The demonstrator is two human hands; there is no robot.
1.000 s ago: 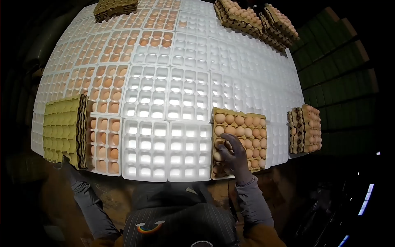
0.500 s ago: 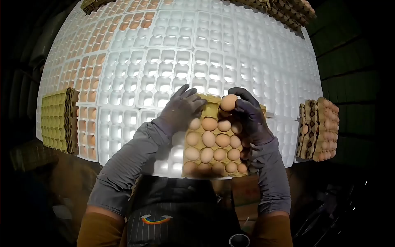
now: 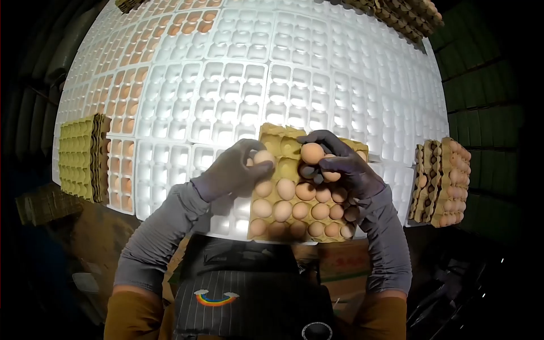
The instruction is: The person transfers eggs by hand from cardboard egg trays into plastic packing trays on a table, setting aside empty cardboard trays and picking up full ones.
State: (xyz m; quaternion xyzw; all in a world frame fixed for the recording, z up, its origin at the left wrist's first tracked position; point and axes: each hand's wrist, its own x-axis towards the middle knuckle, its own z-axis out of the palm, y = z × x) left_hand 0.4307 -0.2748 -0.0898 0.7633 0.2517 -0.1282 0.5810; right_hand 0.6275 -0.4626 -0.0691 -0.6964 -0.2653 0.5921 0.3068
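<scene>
In front of me lies a yellowish pulp egg tray (image 3: 273, 136) with brown eggs in its nearer rows and bare cups at the far left. My left hand (image 3: 229, 173), in a grey glove, is closed around a brown egg (image 3: 263, 158) at the tray's left edge; a bit of another egg shows beside the fingers. Over the tray's far right part, my gloved right hand (image 3: 358, 173) grips an egg (image 3: 312, 153) between fingers and thumb. A further egg (image 3: 330, 171) sits under that thumb, and I cannot tell whether it is held.
White foam egg trays (image 3: 229, 85) cover the table, and those at the left hold eggs. Stacked pulp trays (image 3: 76, 158) stand at the left edge. At the right is a stack with eggs (image 3: 453, 181); more stacks (image 3: 405, 17) are at the far edge.
My left hand has moved down and left from the tray's far edge and now holds an egg. More bare cups show. The right hand still grips eggs, slightly lower.
</scene>
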